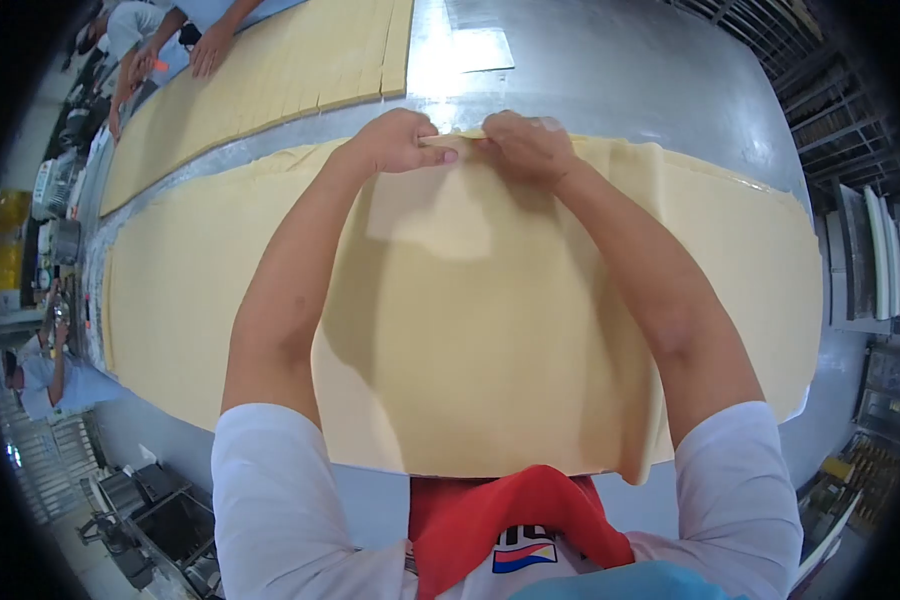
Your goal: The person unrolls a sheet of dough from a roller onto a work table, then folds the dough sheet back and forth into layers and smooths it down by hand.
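A wide, pale yellow sheet of dough [490, 330] lies across the table in front of me, hanging slightly over the near edge. Its far edge is pinched by my left hand [395, 142], with the thumb pointing right along it. Close by on the right, my right hand [528, 148] is closed on the same edge, knuckles up. A short stretch of dough edge runs between the two hands. Right of centre, a raised fold runs from the far edge down to the near side, where its end droops.
Behind lies a second dough sheet [270, 80] with cut lines, and a co-worker's hand [213, 48] rests near it. The shiny metal table [630, 90] bears a thin flat plate [483, 50]. Metal racks [830, 110] stand right; another person [45, 370] is at left.
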